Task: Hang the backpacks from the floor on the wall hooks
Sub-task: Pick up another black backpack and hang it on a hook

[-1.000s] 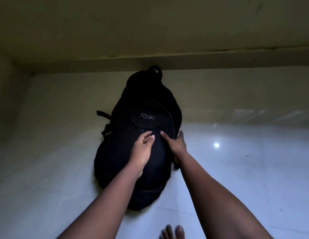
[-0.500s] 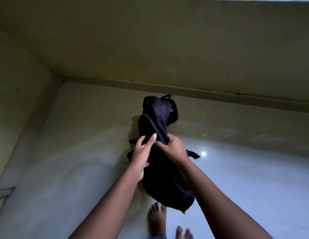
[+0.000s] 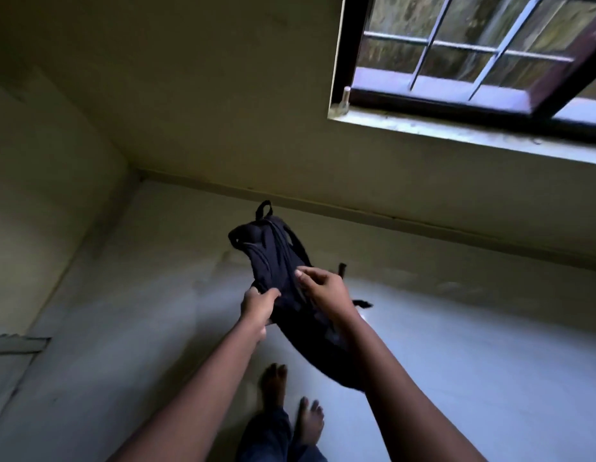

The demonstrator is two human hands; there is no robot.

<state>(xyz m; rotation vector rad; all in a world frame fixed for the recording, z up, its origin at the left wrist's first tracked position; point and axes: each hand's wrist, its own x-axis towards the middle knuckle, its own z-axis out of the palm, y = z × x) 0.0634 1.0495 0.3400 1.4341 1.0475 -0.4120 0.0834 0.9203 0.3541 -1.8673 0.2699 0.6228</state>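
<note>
One black backpack (image 3: 271, 261) is held clear of the floor (image 3: 473, 355) near the middle of the view. It is tilted so that its top loop (image 3: 264, 208) is pointed toward 12 o'clock, and its lower end is trailed toward 5 o'clock, partly hidden behind the right forearm. The bag is grasped from both sides. At its 8 o'clock side the grip of the left hand (image 3: 258, 305) is curled round a fold of the fabric, with the thumb laid on top. At its 4 o'clock side the grip of the right hand (image 3: 326, 291) is closed on the cloth, with the fingers bent inward. A loose strap end (image 3: 363, 303) is seen sticking out at 3 o'clock of the right hand. Two bare feet (image 3: 275, 383) are planted on the floor at 6 o'clock. A window (image 3: 473, 61) with a divided pane is set in the wall (image 3: 223, 95) at 1 o'clock.
</note>
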